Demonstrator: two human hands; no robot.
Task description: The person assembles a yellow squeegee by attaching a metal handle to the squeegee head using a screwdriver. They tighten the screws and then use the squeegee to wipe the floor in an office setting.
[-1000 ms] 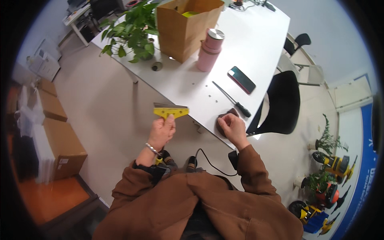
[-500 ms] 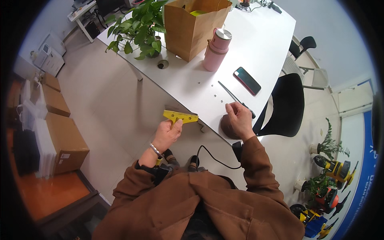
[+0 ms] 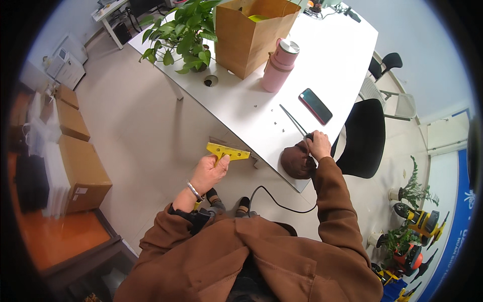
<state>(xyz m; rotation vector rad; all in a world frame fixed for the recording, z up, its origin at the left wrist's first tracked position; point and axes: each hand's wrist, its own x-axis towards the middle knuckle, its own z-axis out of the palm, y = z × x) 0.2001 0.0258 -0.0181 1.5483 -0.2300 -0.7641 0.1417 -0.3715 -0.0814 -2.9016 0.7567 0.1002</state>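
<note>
My left hand point(image 3: 211, 172) is closed round the stem of a yellow scraper point(image 3: 229, 152), held off the table's near edge. The scraper's wide head has several holes, with a thin blade along its far side. My right hand point(image 3: 320, 146) is at the near right part of the table, its fingers closed on the black handle of a long screwdriver point(image 3: 296, 122). The shaft lies toward the far left. Just left of that hand sits a rounded dark brown object point(image 3: 297, 161) whose kind I cannot tell. Several tiny screws point(image 3: 275, 123) lie left of the shaft.
Beyond the screwdriver, a phone point(image 3: 315, 106) lies on the white table point(image 3: 241, 95). A pink bottle point(image 3: 279, 68), a brown paper bag point(image 3: 239, 43) and a leafy plant point(image 3: 186, 38) stand farther back. A black chair point(image 3: 363, 138) is at the right; cardboard boxes point(image 3: 83, 171) are stacked left.
My right hand has moved right from above the brown object and closed on the screwdriver handle. My left hand still holds the scraper, slightly turned. The view has shifted a little.
</note>
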